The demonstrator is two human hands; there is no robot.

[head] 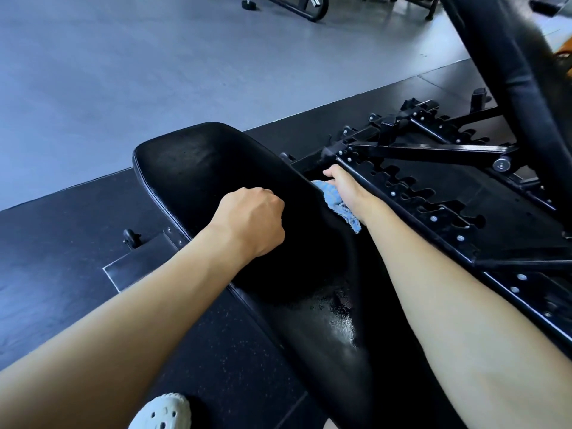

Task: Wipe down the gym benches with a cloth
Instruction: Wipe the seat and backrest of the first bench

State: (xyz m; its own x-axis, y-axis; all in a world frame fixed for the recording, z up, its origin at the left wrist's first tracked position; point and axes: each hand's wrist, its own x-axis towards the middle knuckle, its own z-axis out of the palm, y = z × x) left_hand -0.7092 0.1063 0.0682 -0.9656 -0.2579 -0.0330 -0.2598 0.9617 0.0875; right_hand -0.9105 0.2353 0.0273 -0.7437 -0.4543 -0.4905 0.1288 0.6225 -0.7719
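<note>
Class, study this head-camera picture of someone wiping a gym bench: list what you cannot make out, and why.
1. Head view: fingers of the right hand, hidden behind the edge of the seat pad and the blue cloth.
2. Head view: backrest pad, cut off by the top and right edges.
3. Head view: white shoe, cut off by the bottom edge.
4. Head view: far equipment, cut off by the top edge.

Head-worn wide-angle view, looking forward and down, close over bench seat (216, 168), floor (123, 57) beyond
</note>
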